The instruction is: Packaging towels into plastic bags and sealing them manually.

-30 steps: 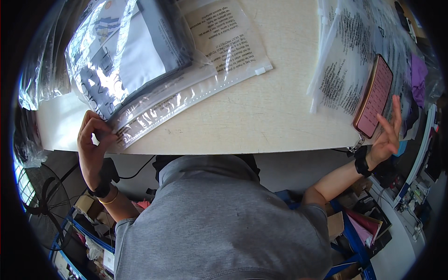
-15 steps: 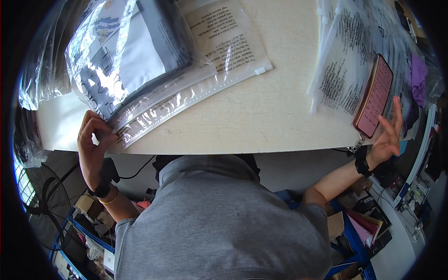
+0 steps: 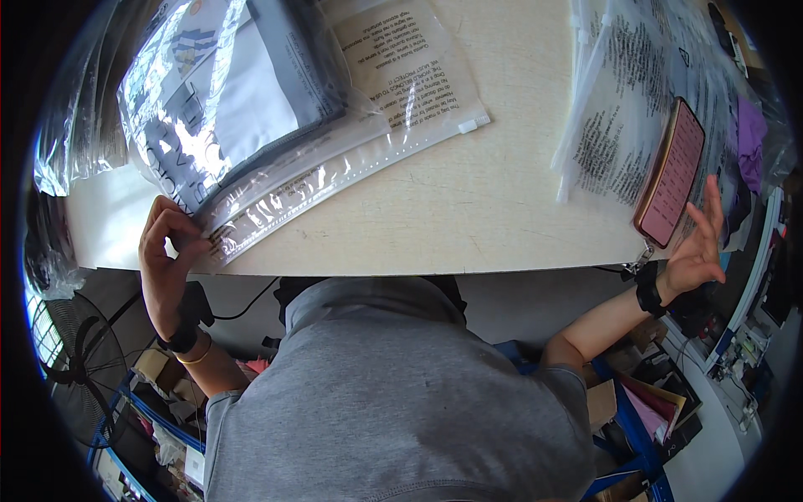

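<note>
My left hand pinches the lower left corner of a clear zip bag near the table's front edge. Inside lies a folded dark grey and white item in glossy, printed plastic packaging. The bag's white slider sits at the far right end of its zip strip. My right hand is raised at the right edge of the table, fingers spread and holding nothing. Close beside it, a phone with a lit pinkish screen rests on a pile of printed clear zip bags.
The pale table ends just before my body. More clear plastic packs are heaped at the far left, with a black fan below them. A purple piece lies by the bag pile. Blue-framed shelves hold boxes below right.
My right hand's fingers have shifted slightly to the right, away from the phone. My left hand and the bag have hardly moved.
</note>
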A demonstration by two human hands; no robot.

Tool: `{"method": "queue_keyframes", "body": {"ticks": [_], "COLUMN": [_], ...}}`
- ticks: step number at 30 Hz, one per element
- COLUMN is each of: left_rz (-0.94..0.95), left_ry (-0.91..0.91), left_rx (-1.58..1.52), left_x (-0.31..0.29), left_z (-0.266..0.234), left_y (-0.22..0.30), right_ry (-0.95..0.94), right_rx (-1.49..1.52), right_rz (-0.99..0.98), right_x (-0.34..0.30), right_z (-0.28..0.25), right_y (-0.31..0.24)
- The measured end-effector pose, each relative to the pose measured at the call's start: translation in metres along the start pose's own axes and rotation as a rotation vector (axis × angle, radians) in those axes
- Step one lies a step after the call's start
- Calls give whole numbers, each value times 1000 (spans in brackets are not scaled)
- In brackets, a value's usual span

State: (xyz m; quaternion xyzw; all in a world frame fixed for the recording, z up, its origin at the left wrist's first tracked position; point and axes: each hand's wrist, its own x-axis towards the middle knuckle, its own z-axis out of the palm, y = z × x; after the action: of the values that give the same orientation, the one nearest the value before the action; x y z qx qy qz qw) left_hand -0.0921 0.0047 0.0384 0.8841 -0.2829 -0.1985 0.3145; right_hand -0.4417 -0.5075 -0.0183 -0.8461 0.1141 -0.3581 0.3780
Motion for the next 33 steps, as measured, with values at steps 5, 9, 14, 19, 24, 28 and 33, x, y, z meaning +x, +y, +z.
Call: {"method": "queue_keyframes", "body": {"ticks": [5, 9, 14, 19, 24, 28, 33], "left_rz": [25, 2, 28, 122, 235, 229, 282], "left_ry": [12, -6, 22, 27, 188, 297, 267], "left_rx": [6, 5, -6, -3, 128, 245, 240], "left_x": [1, 3, 7, -3, -9, -11, -9], "left_z": [3, 2, 1, -7, 1, 21, 18], "left_y": [0, 1, 3, -5, -19, -18, -17], "right_ry": [4, 0, -34, 19, -26, -4, 12], "right_rx": [13, 10, -11, -31, 18, 20, 66], "right_rz": [6, 1, 27, 57, 6, 96, 129], "right_x": [0, 2, 1, 5, 6, 0, 3], "right_z": [-1, -2, -4, 4, 10, -1, 1], "right_y": [1, 3, 3, -3, -16, -13, -5]}}
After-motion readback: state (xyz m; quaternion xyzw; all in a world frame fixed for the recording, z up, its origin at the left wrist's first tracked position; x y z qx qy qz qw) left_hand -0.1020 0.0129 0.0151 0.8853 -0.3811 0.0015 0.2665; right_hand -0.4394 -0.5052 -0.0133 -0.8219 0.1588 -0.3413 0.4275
